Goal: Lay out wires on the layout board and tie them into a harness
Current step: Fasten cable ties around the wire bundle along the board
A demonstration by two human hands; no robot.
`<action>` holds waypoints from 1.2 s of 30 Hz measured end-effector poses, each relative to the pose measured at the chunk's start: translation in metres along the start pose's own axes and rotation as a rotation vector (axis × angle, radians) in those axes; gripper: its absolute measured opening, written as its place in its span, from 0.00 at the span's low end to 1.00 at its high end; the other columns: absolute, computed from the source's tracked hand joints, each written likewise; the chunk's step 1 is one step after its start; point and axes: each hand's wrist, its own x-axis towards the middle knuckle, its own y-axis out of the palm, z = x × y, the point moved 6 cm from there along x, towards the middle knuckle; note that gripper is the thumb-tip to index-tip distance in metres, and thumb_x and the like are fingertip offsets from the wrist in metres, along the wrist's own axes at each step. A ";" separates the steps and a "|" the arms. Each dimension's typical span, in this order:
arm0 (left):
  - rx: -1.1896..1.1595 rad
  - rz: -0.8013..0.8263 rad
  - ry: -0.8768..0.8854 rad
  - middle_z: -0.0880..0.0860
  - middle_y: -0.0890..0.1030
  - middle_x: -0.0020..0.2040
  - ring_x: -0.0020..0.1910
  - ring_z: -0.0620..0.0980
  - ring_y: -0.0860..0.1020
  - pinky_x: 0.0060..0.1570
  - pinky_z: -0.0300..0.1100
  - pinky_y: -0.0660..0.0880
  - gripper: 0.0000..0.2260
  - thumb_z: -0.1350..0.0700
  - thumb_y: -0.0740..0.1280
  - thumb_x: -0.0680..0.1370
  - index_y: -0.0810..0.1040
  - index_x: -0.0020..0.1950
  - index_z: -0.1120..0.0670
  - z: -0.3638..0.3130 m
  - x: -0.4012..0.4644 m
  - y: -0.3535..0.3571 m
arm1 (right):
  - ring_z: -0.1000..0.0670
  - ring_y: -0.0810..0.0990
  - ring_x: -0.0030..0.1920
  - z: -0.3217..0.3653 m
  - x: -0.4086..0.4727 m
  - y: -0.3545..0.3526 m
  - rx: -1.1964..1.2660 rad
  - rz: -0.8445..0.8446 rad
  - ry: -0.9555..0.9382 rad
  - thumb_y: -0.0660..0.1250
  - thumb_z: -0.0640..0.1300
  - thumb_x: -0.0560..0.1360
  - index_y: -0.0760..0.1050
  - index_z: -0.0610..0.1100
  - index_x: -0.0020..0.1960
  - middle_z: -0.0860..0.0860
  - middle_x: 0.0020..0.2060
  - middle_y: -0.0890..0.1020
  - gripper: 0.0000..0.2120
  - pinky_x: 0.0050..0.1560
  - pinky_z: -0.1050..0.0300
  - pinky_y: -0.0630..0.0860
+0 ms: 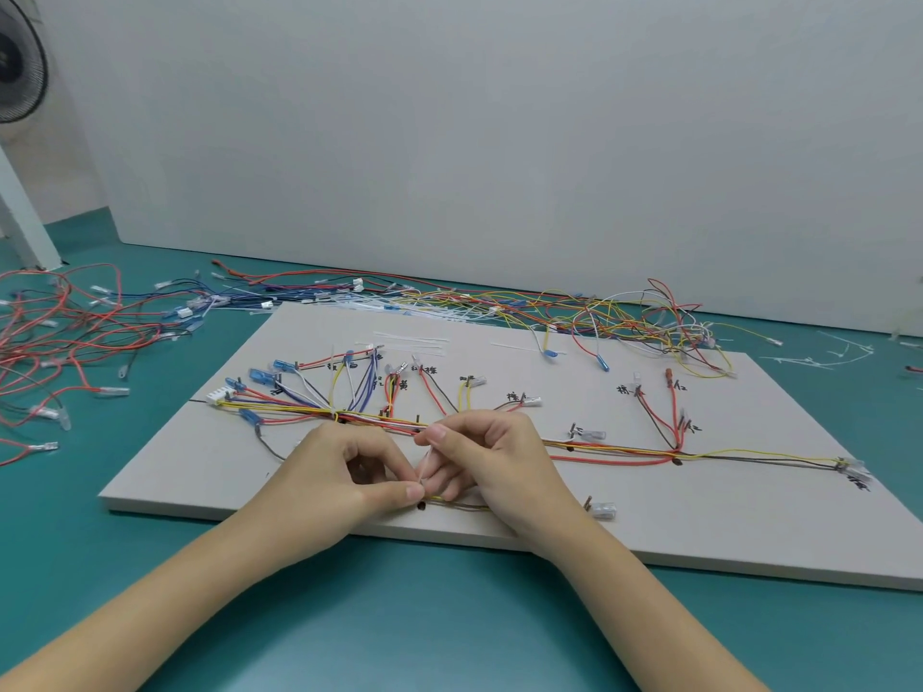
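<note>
One layout board (649, 516) lies on one teal table (349, 616). Two hands work over it, the left hand (332, 474) and the right hand (492, 454), sharing one clear cable tie (424, 467). One white multi-pin connector (220, 395) sits at the board's left end. Two heaps of loose wires lie off the board: one red heap (60, 332) and one mixed-colour heap (624, 312). One fan (20, 57) stands at the far left. Single wires are too many to count.

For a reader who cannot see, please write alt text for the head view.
Both hands, left hand and right hand, pinch a thin white cable tie over coloured wires routed along a grey layout board. Loose wire piles lie behind it on the green table.
</note>
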 end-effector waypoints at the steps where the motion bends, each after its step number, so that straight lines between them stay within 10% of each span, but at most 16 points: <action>1: -0.002 -0.002 0.000 0.55 0.81 0.33 0.31 0.45 0.73 0.32 0.38 0.67 0.11 0.42 0.74 0.62 0.85 0.35 0.48 0.000 0.000 0.000 | 0.51 0.80 0.28 0.000 0.000 0.000 -0.001 -0.002 0.002 0.64 0.37 0.79 0.79 0.34 0.46 0.44 0.30 0.81 0.08 0.29 0.64 0.75; 10: 0.037 0.022 0.021 0.49 0.82 0.36 0.32 0.42 0.76 0.34 0.31 0.68 0.12 0.64 0.79 0.67 0.84 0.31 0.47 -0.006 -0.001 0.003 | 0.50 0.81 0.27 -0.001 0.000 -0.002 0.083 -0.025 0.035 0.64 0.37 0.79 0.80 0.36 0.45 0.45 0.28 0.81 0.08 0.28 0.63 0.76; 22: 0.030 0.057 -0.009 0.51 0.80 0.37 0.38 0.55 0.79 0.39 0.45 0.74 0.13 0.64 0.79 0.66 0.83 0.29 0.48 -0.010 0.001 0.007 | 0.49 0.78 0.24 -0.001 0.002 -0.003 0.128 0.006 0.069 0.66 0.35 0.77 0.79 0.33 0.43 0.45 0.25 0.79 0.07 0.26 0.63 0.75; 36: 0.137 0.092 -0.012 0.48 0.80 0.37 0.32 0.42 0.75 0.35 0.34 0.71 0.09 0.59 0.79 0.68 0.82 0.32 0.49 -0.008 0.002 0.005 | 0.48 0.81 0.32 0.001 0.005 -0.010 0.146 -0.091 0.009 0.71 0.41 0.74 0.81 0.37 0.48 0.43 0.32 0.82 0.07 0.32 0.58 0.79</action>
